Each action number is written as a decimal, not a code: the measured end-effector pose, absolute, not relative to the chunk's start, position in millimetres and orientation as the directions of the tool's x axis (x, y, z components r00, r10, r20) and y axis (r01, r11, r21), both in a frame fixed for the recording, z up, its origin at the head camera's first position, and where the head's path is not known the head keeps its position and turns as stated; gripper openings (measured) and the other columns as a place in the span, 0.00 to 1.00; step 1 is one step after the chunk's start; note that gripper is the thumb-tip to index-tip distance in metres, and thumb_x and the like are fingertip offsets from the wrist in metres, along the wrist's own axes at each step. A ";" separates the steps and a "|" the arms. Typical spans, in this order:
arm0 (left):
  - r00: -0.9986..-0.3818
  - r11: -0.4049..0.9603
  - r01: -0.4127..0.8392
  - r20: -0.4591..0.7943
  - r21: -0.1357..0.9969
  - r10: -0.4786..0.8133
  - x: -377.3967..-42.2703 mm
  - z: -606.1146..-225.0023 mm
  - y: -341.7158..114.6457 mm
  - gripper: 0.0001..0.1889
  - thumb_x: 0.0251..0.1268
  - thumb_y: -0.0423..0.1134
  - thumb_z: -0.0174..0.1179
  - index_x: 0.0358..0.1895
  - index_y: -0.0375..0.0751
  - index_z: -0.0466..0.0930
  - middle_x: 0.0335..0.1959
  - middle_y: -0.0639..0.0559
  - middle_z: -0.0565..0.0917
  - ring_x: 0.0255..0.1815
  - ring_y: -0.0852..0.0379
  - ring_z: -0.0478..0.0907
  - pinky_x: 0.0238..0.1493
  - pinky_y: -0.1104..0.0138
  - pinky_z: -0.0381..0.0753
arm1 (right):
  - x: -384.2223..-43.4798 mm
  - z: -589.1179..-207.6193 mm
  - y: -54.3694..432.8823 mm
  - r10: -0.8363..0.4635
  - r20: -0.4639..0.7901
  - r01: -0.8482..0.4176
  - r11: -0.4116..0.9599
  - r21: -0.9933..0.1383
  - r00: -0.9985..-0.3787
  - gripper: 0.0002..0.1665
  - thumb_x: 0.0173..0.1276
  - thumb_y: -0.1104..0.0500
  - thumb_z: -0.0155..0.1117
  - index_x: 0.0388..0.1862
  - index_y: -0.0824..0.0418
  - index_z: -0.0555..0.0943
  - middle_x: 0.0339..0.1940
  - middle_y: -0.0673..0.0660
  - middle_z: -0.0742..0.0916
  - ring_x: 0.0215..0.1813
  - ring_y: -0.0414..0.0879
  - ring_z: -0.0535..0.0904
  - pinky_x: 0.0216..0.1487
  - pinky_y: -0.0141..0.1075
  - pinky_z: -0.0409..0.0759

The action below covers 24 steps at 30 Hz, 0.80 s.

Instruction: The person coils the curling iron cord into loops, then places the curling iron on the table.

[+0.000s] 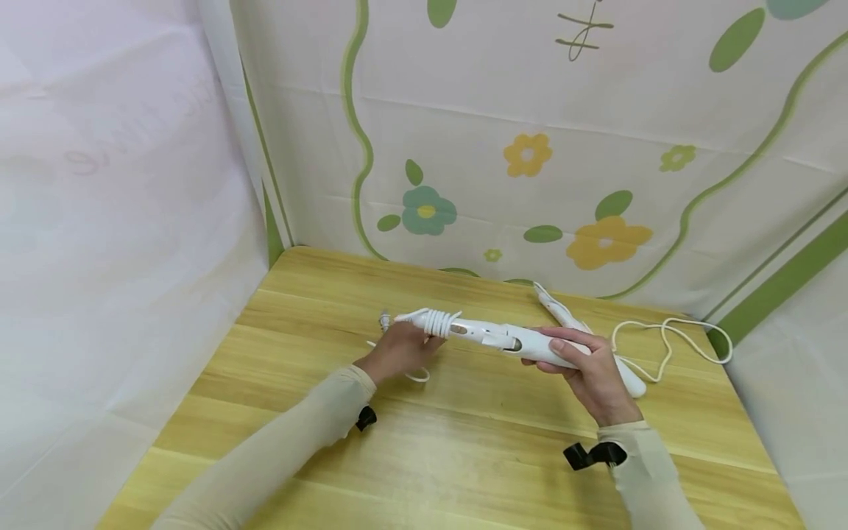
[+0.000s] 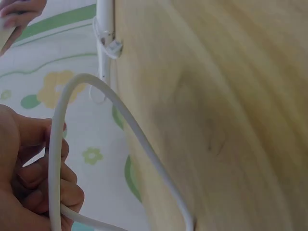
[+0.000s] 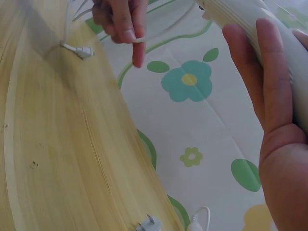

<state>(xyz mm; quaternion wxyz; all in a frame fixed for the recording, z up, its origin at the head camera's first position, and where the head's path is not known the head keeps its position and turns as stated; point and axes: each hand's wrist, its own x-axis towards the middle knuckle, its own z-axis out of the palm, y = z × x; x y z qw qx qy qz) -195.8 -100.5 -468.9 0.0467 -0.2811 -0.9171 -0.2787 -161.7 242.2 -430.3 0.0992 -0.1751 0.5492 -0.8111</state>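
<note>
My right hand [image 1: 596, 375] grips a white hair iron [image 1: 477, 331] by its thick end, holding it above the table. The iron slants across the front of me, its narrower end toward my left hand. Around that end several turns of white cord [image 1: 437, 322] are wound. At the left, my left hand [image 1: 400, 350] pinches the loose part of this cord between thumb and fingers, as the right wrist view shows. From there the cord makes a wide loop [image 2: 132, 122] in the left wrist view. The cord's plug [image 3: 84, 52] lies on the wooden table [image 3: 53, 144].
A second white hair iron [image 1: 632, 379] lies behind my right hand, partly hidden by it. Its loose cord [image 1: 725, 358] curls toward the table's right edge. Another plug [image 3: 151, 224] shows low in the right wrist view. A flowered cloth [image 1: 464, 132] hangs behind the table.
</note>
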 end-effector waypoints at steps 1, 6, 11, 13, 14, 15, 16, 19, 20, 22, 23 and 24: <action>-0.830 0.676 0.551 0.235 0.490 0.506 -193.8 -470.3 -99.6 0.12 0.86 0.42 0.60 0.43 0.41 0.89 0.17 0.60 0.67 0.19 0.66 0.57 0.22 0.74 0.58 | -162.2 -430.7 241.9 -0.346 0.174 -0.033 -0.379 -0.925 -0.922 0.20 0.84 0.75 0.50 0.60 0.69 0.89 0.60 0.62 0.92 0.47 0.60 0.95 0.46 0.36 0.91; -0.807 0.625 0.557 0.178 0.548 0.563 -185.7 -475.7 -97.5 0.17 0.87 0.41 0.58 0.68 0.43 0.86 0.30 0.52 0.86 0.22 0.65 0.62 0.26 0.71 0.64 | -164.7 -434.3 241.2 -0.230 0.155 -0.045 -0.420 -0.906 -0.961 0.18 0.84 0.74 0.53 0.60 0.72 0.88 0.58 0.62 0.92 0.46 0.59 0.95 0.48 0.36 0.90; -0.754 0.604 0.637 0.227 0.479 0.616 -176.6 -464.6 -103.2 0.12 0.87 0.43 0.59 0.51 0.45 0.93 0.33 0.57 0.88 0.26 0.66 0.68 0.31 0.70 0.71 | -168.6 -439.8 237.6 -0.115 0.128 -0.085 -0.319 -0.944 -0.985 0.13 0.81 0.72 0.62 0.59 0.75 0.88 0.56 0.60 0.92 0.46 0.59 0.95 0.49 0.41 0.91; -0.727 0.605 0.680 0.275 0.413 0.630 -173.9 -457.8 -108.4 0.11 0.85 0.43 0.61 0.44 0.48 0.92 0.31 0.60 0.86 0.27 0.67 0.69 0.32 0.71 0.72 | -169.9 -441.5 236.1 -0.108 0.121 -0.094 -0.226 -0.970 -0.987 0.15 0.80 0.70 0.66 0.60 0.77 0.86 0.57 0.59 0.92 0.46 0.59 0.95 0.51 0.44 0.90; -0.716 0.608 0.695 0.295 0.384 0.632 -173.4 -454.5 -111.2 0.10 0.85 0.43 0.61 0.43 0.49 0.92 0.30 0.61 0.84 0.26 0.67 0.69 0.30 0.71 0.72 | -170.3 -442.2 235.7 -0.105 0.119 -0.098 -0.185 -0.978 -0.987 0.17 0.80 0.69 0.67 0.61 0.79 0.85 0.57 0.58 0.92 0.46 0.58 0.95 0.51 0.44 0.90; -0.707 0.611 0.706 0.316 0.358 0.632 -173.1 -451.3 -114.2 0.10 0.84 0.42 0.62 0.42 0.50 0.92 0.30 0.61 0.84 0.26 0.68 0.69 0.30 0.72 0.72 | -170.3 -443.0 235.6 -0.100 0.115 -0.100 -0.150 -0.984 -0.988 0.19 0.79 0.68 0.69 0.62 0.80 0.84 0.57 0.58 0.93 0.46 0.58 0.95 0.51 0.45 0.90; -0.700 0.613 0.715 0.338 0.338 0.629 -173.0 -448.1 -117.1 0.09 0.83 0.41 0.63 0.44 0.50 0.93 0.30 0.61 0.85 0.26 0.68 0.70 0.30 0.72 0.72 | -169.9 -443.6 235.9 -0.096 0.111 -0.098 -0.124 -0.987 -0.989 0.20 0.79 0.68 0.69 0.62 0.81 0.83 0.57 0.57 0.93 0.46 0.58 0.95 0.51 0.45 0.90; -0.679 0.614 0.732 0.395 0.296 0.619 -175.7 -440.5 -123.9 0.09 0.82 0.41 0.64 0.49 0.46 0.94 0.32 0.60 0.88 0.24 0.68 0.72 0.27 0.73 0.74 | -168.4 -444.7 238.0 -0.083 0.109 -0.102 -0.095 -0.990 -0.991 0.21 0.79 0.68 0.69 0.62 0.83 0.82 0.57 0.57 0.93 0.45 0.58 0.95 0.50 0.45 0.91; -0.670 0.612 0.738 0.410 0.283 0.619 -177.0 -438.5 -125.6 0.10 0.82 0.40 0.64 0.49 0.45 0.94 0.33 0.59 0.88 0.24 0.68 0.73 0.28 0.73 0.75 | -168.0 -445.0 238.7 -0.090 0.110 -0.102 -0.088 -0.991 -0.990 0.21 0.79 0.68 0.69 0.63 0.83 0.82 0.57 0.58 0.93 0.45 0.58 0.95 0.50 0.45 0.91; -0.651 0.612 0.750 0.438 0.250 0.620 -180.1 -435.2 -129.1 0.10 0.83 0.41 0.63 0.49 0.45 0.94 0.35 0.58 0.90 0.25 0.68 0.75 0.28 0.72 0.77 | -167.1 -445.7 239.9 -0.123 0.103 -0.096 -0.060 -0.994 -0.987 0.22 0.79 0.68 0.69 0.63 0.83 0.81 0.57 0.57 0.92 0.45 0.58 0.95 0.51 0.45 0.91; -0.641 0.613 0.756 0.452 0.230 0.621 -181.8 -433.9 -130.8 0.09 0.83 0.41 0.63 0.48 0.45 0.94 0.35 0.57 0.90 0.25 0.67 0.76 0.29 0.72 0.78 | -166.9 -446.0 240.5 -0.146 0.097 -0.092 -0.045 -0.995 -0.984 0.22 0.80 0.67 0.68 0.64 0.83 0.81 0.58 0.57 0.92 0.45 0.59 0.95 0.51 0.45 0.91; -0.630 0.614 0.761 0.467 0.211 0.620 -183.5 -432.8 -132.4 0.09 0.83 0.41 0.64 0.48 0.45 0.93 0.36 0.57 0.90 0.26 0.67 0.77 0.29 0.71 0.79 | -166.4 -446.1 241.0 -0.167 0.091 -0.087 -0.027 -0.996 -0.982 0.22 0.80 0.67 0.68 0.64 0.83 0.81 0.58 0.56 0.92 0.45 0.58 0.95 0.51 0.45 0.91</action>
